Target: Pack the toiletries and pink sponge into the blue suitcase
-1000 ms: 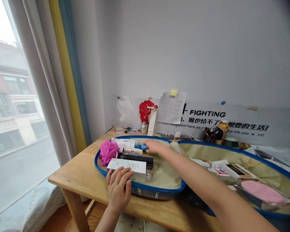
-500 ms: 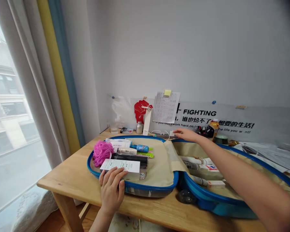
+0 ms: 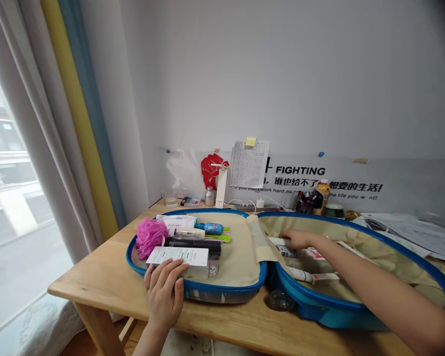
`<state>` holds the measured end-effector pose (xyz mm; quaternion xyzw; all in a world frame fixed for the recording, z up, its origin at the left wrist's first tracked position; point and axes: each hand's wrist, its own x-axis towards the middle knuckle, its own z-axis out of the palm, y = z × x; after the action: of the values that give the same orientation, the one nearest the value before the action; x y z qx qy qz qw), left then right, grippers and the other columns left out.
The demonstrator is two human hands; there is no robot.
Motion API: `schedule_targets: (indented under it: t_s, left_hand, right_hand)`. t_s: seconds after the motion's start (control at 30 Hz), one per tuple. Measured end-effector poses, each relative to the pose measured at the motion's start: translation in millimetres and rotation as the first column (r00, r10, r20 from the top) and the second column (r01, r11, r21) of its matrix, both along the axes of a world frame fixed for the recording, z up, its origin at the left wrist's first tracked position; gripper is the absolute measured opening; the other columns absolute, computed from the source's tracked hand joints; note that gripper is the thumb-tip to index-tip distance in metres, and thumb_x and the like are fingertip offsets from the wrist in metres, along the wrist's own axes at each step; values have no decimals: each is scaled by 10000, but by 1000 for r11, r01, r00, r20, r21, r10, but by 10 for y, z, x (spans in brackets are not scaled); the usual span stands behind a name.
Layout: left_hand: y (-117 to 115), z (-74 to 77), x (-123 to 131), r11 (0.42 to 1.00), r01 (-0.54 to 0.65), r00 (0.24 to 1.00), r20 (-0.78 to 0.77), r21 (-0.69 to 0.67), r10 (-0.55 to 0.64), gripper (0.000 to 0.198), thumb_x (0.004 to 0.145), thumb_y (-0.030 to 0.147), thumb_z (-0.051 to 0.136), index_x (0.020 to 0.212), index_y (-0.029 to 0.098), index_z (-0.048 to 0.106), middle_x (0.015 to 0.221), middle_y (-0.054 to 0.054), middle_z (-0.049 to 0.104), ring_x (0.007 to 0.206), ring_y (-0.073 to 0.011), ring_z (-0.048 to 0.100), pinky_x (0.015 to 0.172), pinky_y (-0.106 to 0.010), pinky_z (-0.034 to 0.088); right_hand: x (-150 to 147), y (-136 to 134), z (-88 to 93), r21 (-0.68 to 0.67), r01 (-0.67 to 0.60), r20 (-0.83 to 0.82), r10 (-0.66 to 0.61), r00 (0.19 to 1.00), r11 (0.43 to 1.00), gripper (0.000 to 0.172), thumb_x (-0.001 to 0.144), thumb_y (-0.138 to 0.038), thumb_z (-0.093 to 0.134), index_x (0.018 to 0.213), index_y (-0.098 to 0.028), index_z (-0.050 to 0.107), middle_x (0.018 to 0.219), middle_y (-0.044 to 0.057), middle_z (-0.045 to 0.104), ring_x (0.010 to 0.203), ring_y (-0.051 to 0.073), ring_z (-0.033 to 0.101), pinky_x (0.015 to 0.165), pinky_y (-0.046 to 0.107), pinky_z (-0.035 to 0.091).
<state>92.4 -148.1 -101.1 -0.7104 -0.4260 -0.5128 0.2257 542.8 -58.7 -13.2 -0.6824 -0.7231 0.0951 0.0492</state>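
An opened suitcase with a blue rim [image 3: 226, 288] lies on the wooden table. My left hand [image 3: 163, 294] rests on its near left edge, fingers stretched over the white box [image 3: 189, 257]. Beside that box are a pink bath puff [image 3: 151, 237], black cylinders [image 3: 195, 244], a blue bottle [image 3: 212, 228] and a white packet [image 3: 176, 222]. Over in the right half, my right hand [image 3: 298, 239] has its bent fingers on the end of a white tube [image 3: 278, 241]; the fingertips are partly hidden. Closer to me lie another white tube [image 3: 299, 275] and a slim pale box [image 3: 325, 278].
Along the wall stand a small jar [image 3: 209, 197], a white lamp [image 3: 221, 188], a power strip with a charger [image 3: 260, 203], and an orange-labelled bottle [image 3: 322, 197]. Papers [image 3: 393, 232] lie behind the suitcase's right half. Curtains [image 3: 85, 123] hang at the left by the window.
My right hand has come down from above the suitcase's back rim into the right half, onto the white tube. My left hand stays at the white box. The view has shifted slightly.
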Motion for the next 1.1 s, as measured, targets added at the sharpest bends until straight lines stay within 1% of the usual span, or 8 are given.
schedule_targets:
  t_s: [0.13, 0.33, 0.5, 0.6, 0.67, 0.83, 0.97, 1.1]
  left_hand:
    - [1, 19, 5, 1000, 6, 1000, 1, 12, -6, 305, 924, 265, 391, 1042, 263, 672, 1036, -36, 715, 1062, -216, 580, 1092, -415, 210]
    - [12, 20, -10, 1000, 6, 1000, -28, 27, -5, 290, 914, 260, 404, 1050, 264, 661, 1035, -31, 716, 1053, -217, 581, 1084, -410, 213]
    - [1, 8, -2, 1000, 8, 1000, -4, -2, -8, 293, 917, 255, 400, 1051, 259, 661, 1047, -33, 715, 1073, -218, 579, 1092, -416, 206]
    - [-8, 6, 13, 1000, -1, 1000, 14, -26, 2, 294, 914, 264, 403, 1049, 263, 665, 1052, -35, 714, 1080, -221, 579, 1095, -416, 206]
    - [-10, 5, 21, 1000, 0, 1000, 22, -24, 1, 291, 913, 268, 404, 1038, 266, 668, 1043, -33, 716, 1073, -220, 582, 1094, -415, 207]
    - [-11, 10, 23, 1000, 7, 1000, 21, -11, -7, 288, 921, 247, 403, 1054, 257, 658, 1051, -32, 715, 1073, -217, 573, 1089, -418, 209]
    - [-26, 25, 19, 1000, 2, 1000, 8, -26, -1, 296, 929, 257, 393, 1048, 254, 664, 1068, -36, 712, 1083, -219, 571, 1087, -420, 214]
    - [-28, 33, 23, 1000, 5, 1000, 6, -18, -5, 304, 934, 260, 383, 1034, 255, 670, 1056, -33, 715, 1078, -216, 575, 1083, -417, 214]
  right_hand:
    - [-75, 61, 42, -198, 12, 44, -4, 999, 980, 267, 909, -390, 555, 1047, -169, 612, 1053, 45, 634, 904, 131, 610, 813, 340, 530]
    - [-117, 55, 107, -244, 38, 33, -31, 999, 969, 269, 902, -395, 566, 1021, -158, 614, 1012, 36, 637, 874, 128, 610, 791, 331, 529]
    - [-31, -66, 301, -148, 38, -31, -43, 999, 988, 272, 864, -425, 604, 921, -160, 623, 853, 15, 643, 729, 106, 596, 694, 288, 521]
    - [4, -139, 584, -32, 56, -83, -59, 995, 998, 311, 777, -448, 644, 941, -185, 627, 767, 35, 653, 623, 141, 591, 600, 299, 506]
    - [-77, -165, 791, 61, 52, -116, -45, 992, 997, 409, 794, -482, 563, 1084, -197, 597, 849, 70, 678, 662, 179, 619, 613, 314, 505]
    - [-807, -127, 1017, 182, -119, -134, 144, 980, 976, 542, 876, -469, 410, 1351, -206, 424, 1258, 102, 601, 1036, 236, 610, 861, 335, 480]
    - [-1527, -49, 863, 93, -341, -109, 350, 930, 935, 498, 825, -413, 547, 1293, -245, 510, 1265, 57, 612, 1095, 228, 593, 907, 311, 461]
    - [-1877, 23, 636, 37, -426, -69, 428, 901, 904, 477, 804, -309, 588, 1268, -217, 525, 1271, 77, 604, 1113, 214, 582, 932, 304, 446]
